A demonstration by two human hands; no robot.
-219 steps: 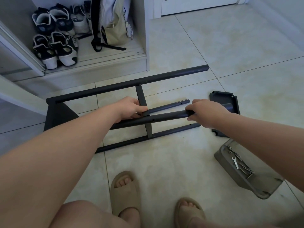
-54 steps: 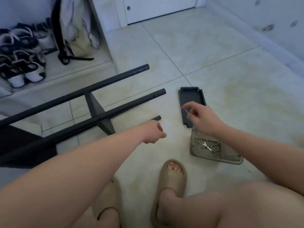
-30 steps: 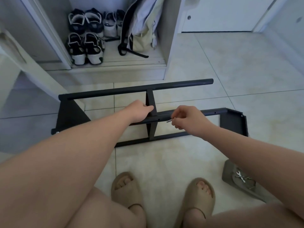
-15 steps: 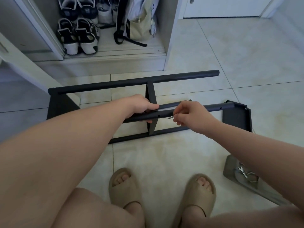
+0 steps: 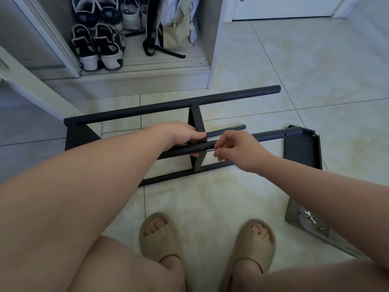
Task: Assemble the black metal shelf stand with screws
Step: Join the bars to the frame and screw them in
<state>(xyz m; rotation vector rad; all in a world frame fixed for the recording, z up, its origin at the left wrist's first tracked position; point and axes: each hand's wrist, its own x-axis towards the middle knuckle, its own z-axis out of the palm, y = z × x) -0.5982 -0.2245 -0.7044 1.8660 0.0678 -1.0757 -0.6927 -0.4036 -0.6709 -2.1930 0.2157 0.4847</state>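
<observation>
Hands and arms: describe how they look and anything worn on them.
The left hand and right hand are bare: no gloves, rings or watch show. The left arm and right arm are sleeveless as far as the frame reaches.

Pale glossy tiled floor, thin grey grout lines, yellowish blotches in the glaze. Lying on it, on its side: black metal frame of long round tubes, lowest tube down on the tiles, flat end plate at the left. Flat on the tiles at the right: black panel with raised rim, one tube end reaching its far left corner. Nearer, at the right edge: grey tray, partly hidden, holding a small wrench and screws. Nearest: two beige slippers side by side. At the back: open cupboard standing on the floor.
</observation>
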